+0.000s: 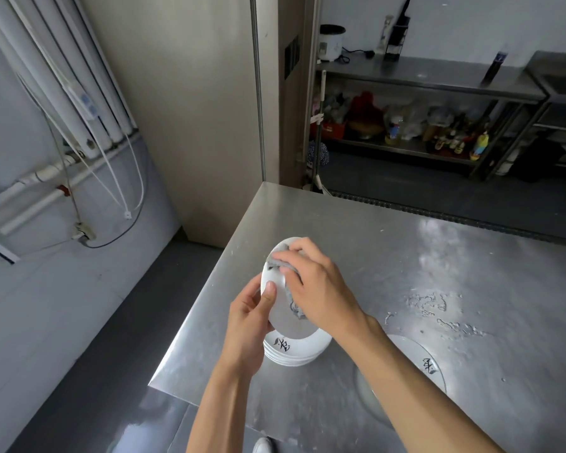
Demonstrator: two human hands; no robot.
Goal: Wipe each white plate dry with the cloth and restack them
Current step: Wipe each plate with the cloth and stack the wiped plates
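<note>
Centre frame, left hand holds a tilted white plate above the stack; right hand presses a grey cloth on it, over the desk

One head-worn wide-angle view looks forward and down, close over the steel table

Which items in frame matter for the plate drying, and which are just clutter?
Job: held plate, grey cloth, left hand, right hand, plate stack, single plate under the right arm.
Lying about: rice cooker, knife holder, shelf bottles.
</note>
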